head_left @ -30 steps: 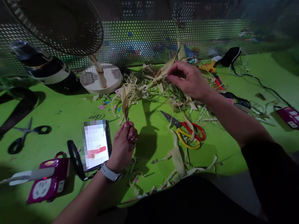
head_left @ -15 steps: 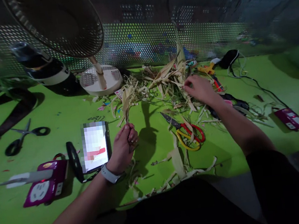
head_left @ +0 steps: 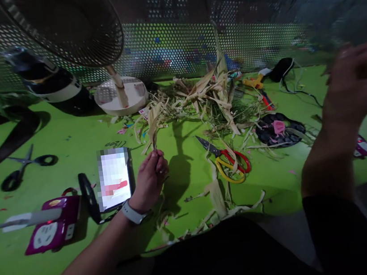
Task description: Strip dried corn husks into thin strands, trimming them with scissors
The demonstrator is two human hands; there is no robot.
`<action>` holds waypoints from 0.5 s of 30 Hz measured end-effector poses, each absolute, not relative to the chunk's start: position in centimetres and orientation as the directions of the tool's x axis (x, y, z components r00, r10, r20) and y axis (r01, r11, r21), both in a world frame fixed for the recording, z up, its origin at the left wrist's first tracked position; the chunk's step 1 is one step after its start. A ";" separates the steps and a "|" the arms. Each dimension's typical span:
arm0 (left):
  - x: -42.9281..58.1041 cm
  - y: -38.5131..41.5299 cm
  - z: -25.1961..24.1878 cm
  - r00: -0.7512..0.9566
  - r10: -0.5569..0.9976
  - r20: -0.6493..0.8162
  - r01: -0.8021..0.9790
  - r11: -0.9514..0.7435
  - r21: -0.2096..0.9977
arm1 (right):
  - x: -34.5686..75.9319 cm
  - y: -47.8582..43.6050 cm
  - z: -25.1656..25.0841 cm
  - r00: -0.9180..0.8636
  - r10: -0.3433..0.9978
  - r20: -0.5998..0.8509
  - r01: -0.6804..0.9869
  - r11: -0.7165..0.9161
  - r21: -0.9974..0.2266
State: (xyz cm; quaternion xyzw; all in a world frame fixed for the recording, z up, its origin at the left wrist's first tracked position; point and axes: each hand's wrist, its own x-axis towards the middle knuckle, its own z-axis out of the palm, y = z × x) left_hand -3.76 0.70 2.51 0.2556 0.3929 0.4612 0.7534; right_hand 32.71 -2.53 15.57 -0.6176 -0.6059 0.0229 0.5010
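My left hand (head_left: 150, 171) is closed round the lower end of a dried corn husk piece (head_left: 154, 128), which points upward above the green table. My right hand (head_left: 361, 78) is raised at the far right, away from the husks; motion smears its fingers, so what it holds, if anything, does not show. A pile of dry husks and shredded strips (head_left: 212, 95) lies at the back middle. Between my hands rest scissors with red and yellow handles (head_left: 229, 161), a strip of husk across them. Loose husk scraps (head_left: 217, 198) lie along the front edge.
A fan (head_left: 120, 94) and a dark bottle (head_left: 59, 93) stand at the back left. Black scissors (head_left: 26, 165), a lit phone (head_left: 114, 178) and a purple power socket (head_left: 54, 224) lie to the left. A black tray-like piece (head_left: 266, 133) and a yellow glue gun (head_left: 254, 82) are right.
My right hand has left the husk pile and swung up to the far right, uncovering the black piece. My left hand still grips the husk, nearly in the same place.
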 end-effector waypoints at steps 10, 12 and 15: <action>-3.8 0.2 2.8 0.264 0.896 -0.356 -0.475 0.442 0.761 | 28.7 0.9 5.1 -0.107 0.992 0.070 0.987 0.114 -0.115; -3.7 0.2 2.9 0.269 0.896 -0.354 -0.472 0.442 0.763 | 28.0 1.2 3.7 -0.091 0.994 0.064 0.993 0.096 -0.066; -3.6 0.1 2.9 0.270 0.897 -0.350 -0.470 0.440 0.765 | 28.0 1.5 3.5 -0.077 0.990 0.120 0.992 0.088 -0.087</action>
